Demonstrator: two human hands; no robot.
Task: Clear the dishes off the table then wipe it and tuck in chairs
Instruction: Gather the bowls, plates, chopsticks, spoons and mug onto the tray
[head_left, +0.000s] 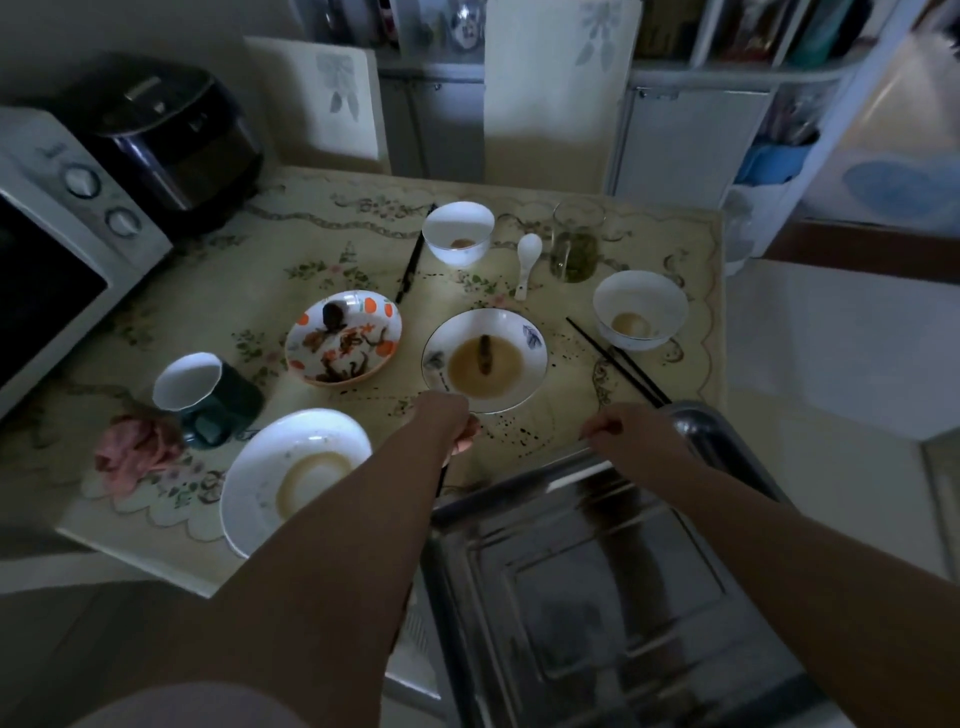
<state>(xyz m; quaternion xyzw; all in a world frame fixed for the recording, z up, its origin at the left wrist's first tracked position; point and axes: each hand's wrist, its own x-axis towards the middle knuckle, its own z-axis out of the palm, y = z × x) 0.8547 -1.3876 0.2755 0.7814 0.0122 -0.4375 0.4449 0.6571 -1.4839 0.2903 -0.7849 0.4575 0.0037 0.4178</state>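
Note:
My left hand (448, 422) has its fingers curled at the near rim of a soup plate (524, 374) holding brown broth, and it grips a thin dark stick that looks like chopsticks. My right hand (626, 435) pinches the far rim of a steel tray (571, 571) lying at the table's near right corner. On the floral table (260, 260) stand two white bowls (458, 231) (640, 309), an orange-patterned dish (343, 338) with scraps, a white plate (291, 478), a dark mug (208, 395), a glass (574, 241), a white spoon (527, 262) and two pairs of black chopsticks (413, 257) (618, 364).
A crumpled pink cloth (137, 449) lies by the mug. A microwave (52, 234) and a black rice cooker (166, 130) fill the table's left end. Two pale chair backs (322, 98) (558, 88) stand at the far side, before cabinets.

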